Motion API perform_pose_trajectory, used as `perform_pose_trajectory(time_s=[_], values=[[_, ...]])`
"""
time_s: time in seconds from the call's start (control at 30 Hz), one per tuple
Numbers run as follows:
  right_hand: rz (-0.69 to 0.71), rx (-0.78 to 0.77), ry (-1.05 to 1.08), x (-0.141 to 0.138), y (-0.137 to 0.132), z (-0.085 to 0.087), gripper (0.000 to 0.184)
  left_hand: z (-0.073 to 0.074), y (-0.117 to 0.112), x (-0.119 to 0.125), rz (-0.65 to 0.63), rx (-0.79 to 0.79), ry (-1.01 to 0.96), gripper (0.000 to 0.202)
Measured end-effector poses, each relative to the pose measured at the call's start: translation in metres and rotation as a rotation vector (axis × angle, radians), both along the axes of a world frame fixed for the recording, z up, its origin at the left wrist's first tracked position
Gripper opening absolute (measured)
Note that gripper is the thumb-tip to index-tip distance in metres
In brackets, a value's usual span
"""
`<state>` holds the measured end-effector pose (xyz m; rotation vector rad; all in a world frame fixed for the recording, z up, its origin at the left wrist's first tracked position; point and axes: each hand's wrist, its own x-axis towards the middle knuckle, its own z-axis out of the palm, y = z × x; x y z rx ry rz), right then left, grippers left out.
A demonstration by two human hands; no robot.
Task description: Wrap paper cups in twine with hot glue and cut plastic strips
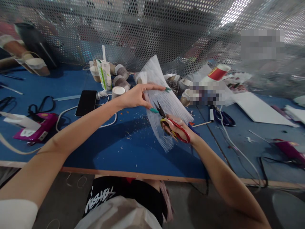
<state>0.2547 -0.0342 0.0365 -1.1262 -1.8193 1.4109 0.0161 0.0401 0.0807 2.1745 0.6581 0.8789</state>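
Observation:
My left hand point(137, 96) grips the left edge of a translucent white sheet point(175, 103) with fine lengthwise stripes. Thumb and index finger, with green nails, lie spread across its near face; the other fingers are hidden. The sheet slants over the blue table, its frayed lower end toward me. In my right hand point(177, 125) is a pair of scissors point(183, 132) with red and yellow handles. Their dark blades point up and left, slightly parted at the tips, close to my left thumb and in front of the sheet.
A phone point(86, 103), white cables and a purple box point(39, 128) lie left. Thread spools point(121, 82) and a drink carton point(104, 74) stand behind, before a perforated metal screen point(107, 35). White board point(264, 109) lies right. Another person's hand point(33, 62) is at far left.

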Motion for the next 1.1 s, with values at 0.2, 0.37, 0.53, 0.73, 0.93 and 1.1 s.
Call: perform_pose_trajectory(time_s=[0.2, 0.37, 0.53, 0.73, 0.93, 1.1], values=[[-0.038, -0.016, -0.015, -0.004, -0.003, 0.003, 0.05, 0.0, -0.004, 0.003, -0.062, -0.056, 0.009, 0.074], [-0.05, 0.001, -0.024, -0.007, -0.005, 0.004, 0.048, -0.004, -0.004, 0.007, -0.109, -0.091, -0.01, 0.078], [-0.049, 0.038, -0.03, -0.005, -0.004, 0.002, 0.045, -0.004, -0.004, 0.008, -0.111, -0.094, -0.02, 0.079], [-0.02, 0.148, -0.016, -0.006, -0.002, 0.002, 0.045, -0.004, -0.004, 0.008, -0.126, -0.11, -0.005, 0.08], [-0.051, 0.195, -0.05, -0.01, -0.002, 0.005, 0.045, -0.003, -0.005, 0.008, -0.139, -0.069, -0.004, 0.075], [-0.087, 0.144, -0.043, -0.014, -0.005, 0.006, 0.041, -0.001, -0.007, 0.008, -0.128, -0.056, 0.008, 0.073]])
